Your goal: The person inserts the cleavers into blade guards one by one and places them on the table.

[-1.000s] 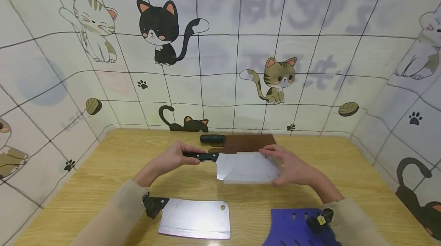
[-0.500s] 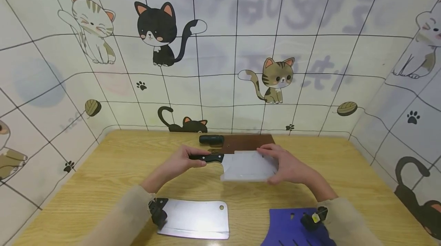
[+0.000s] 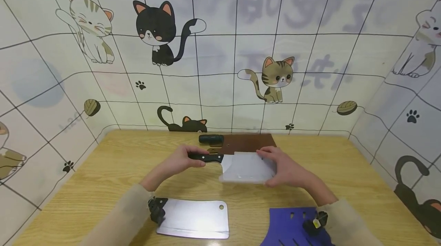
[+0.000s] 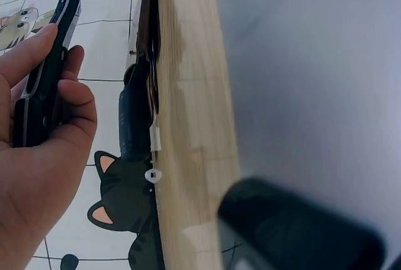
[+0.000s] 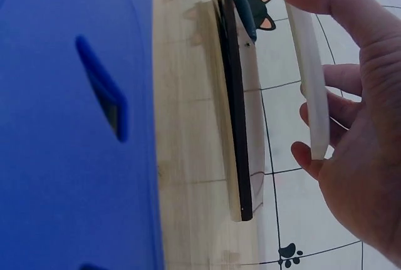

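Note:
My left hand (image 3: 184,160) grips the black riveted handle (image 3: 208,158) of a cleaver, thumb along one side and fingers round the other. In the left wrist view the handle (image 4: 47,76) sits within the curled fingers. The cleaver's blade lies inside a white translucent blade cover (image 3: 249,169), with a strip of bare metal showing beside the handle. At the cover's far end my right hand (image 3: 287,167) pinches it between thumb and fingers. The right wrist view shows the cover (image 5: 307,69) edge-on in that hand, held above the table.
Behind the hands lies a brown sheath (image 3: 248,142) with a dark green handle (image 3: 211,139) at its left. A second cleaver (image 3: 194,219) lies at the front, its handle partly under the left wrist camera. A blue slotted sheath (image 3: 286,225) lies front right. A cat-print cloth (image 3: 220,58) stands behind the wooden table (image 3: 131,146).
The left hand has moved right, sliding the cleaver deeper into the white cover. The right hand has shifted slightly left. Over the last half second both hands have barely moved.

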Tool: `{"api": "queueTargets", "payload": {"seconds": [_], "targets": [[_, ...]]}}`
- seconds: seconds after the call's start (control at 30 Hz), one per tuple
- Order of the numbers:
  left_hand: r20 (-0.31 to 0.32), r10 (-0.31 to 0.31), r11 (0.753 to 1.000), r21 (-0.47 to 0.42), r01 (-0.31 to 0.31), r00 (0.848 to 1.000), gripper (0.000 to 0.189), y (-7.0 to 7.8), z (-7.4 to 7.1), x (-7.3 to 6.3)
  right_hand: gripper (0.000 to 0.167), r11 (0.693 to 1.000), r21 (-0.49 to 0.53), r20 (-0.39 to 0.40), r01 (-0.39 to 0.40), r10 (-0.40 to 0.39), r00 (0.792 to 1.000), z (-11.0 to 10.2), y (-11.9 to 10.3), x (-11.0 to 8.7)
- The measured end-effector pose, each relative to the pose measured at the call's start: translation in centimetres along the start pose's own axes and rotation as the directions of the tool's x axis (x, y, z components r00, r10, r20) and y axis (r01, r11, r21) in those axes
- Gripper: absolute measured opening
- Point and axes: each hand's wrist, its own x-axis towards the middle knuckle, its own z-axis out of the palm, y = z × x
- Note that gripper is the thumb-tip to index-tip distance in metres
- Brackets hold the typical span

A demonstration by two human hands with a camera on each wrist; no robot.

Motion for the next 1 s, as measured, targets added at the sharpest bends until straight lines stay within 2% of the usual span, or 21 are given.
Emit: {"api": "queueTargets", "payload": {"seconds": [0.1,0.27,0.43,0.6,1.0], "targets": [[0.013,-0.001,1.0,0.028,0.001,1.0,0.035,-0.2,-0.6,-0.2,0.093,0.999,-0.042,0.001,0.017,-0.017,1.0,0.2,0.0,0.1],[0.077,-0.023,0.998,0.066,0.018,0.997,0.035,-1.0,-1.4,-0.6,0.092,0.994,-0.109,0.021,0.006,-0.004,1.0,0.3,0.3,-0.2],[0.128,-0.089,0.993,0.086,0.078,0.988,0.035,-1.5,-1.4,-1.2,0.091,0.99,-0.141,0.06,-0.013,0.022,0.998,0.7,0.6,-0.5],[0.165,-0.094,0.994,0.074,0.083,0.982,0.037,-2.0,-1.3,-1.7,0.091,0.982,-0.19,0.073,0.019,-0.005,0.997,0.9,0.8,-0.7],[0.196,-0.141,0.989,0.072,0.129,0.971,0.036,-1.9,-1.5,-1.7,0.095,0.979,-0.205,0.108,0.006,0.017,0.994,1.0,1.3,-0.9]]}}
